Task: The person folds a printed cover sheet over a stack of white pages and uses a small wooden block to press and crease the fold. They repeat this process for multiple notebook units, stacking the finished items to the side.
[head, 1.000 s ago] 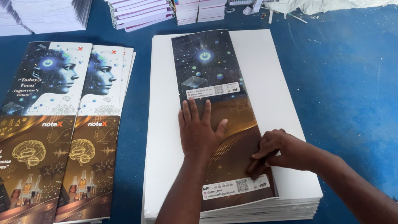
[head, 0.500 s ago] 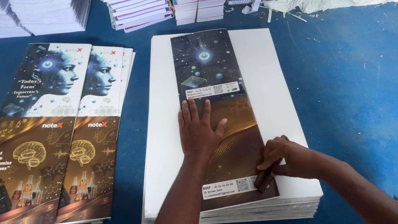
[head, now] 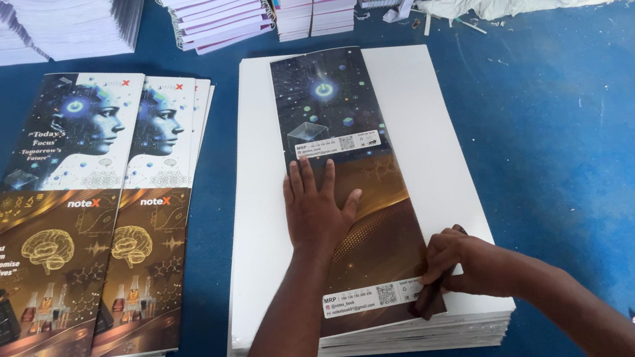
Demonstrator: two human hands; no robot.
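Head view — left hand (head: 317, 211) flat on cover strip (head: 350, 182), right hand (head: 469, 265) pinching edge.

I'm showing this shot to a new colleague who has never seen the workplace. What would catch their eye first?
Most likely the long dark printed strip lying down the middle of a tall stack of white sheets, with the left hand pressed flat on it and the right hand pinching its lower right edge. Next, the fanned pile of colourful printed covers on the blue surface to the left.

left hand (head: 317, 211) flat, fingers spread; right hand (head: 465, 261) curled, pinching
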